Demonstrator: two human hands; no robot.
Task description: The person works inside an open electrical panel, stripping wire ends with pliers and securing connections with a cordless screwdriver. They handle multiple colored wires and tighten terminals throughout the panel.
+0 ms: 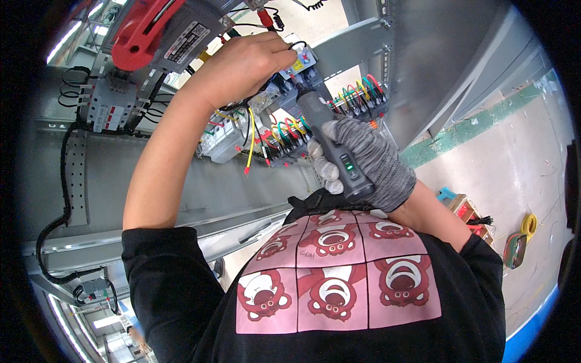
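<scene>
My right hand (pixel 375 160), in a grey knitted glove, is wrapped round a dark cordless electric screwdriver (pixel 324 124) with a small green light. The driver's front end points up to a grey-blue electrical component (pixel 307 78) with a yellow label. My bare left hand (pixel 251 65) reaches over the wiring from the left. Its fingers are closed by the component's top, close to a short black wire loop (pixel 298 43). Whatever lies between the fingertips is hidden. Below that hand hangs a loose yellow wire (pixel 251 142) with a red end.
Terminal blocks (pixel 357 103) with coloured wires sit beside the driver. A red rotary handle (pixel 136 45) on a grey switch stands upper left, above a breaker (pixel 112 104). Grey cabinet panels (pixel 454 54) surround the work. On the floor at right lie a box (pixel 466 212) and a yellow coil (pixel 529 225).
</scene>
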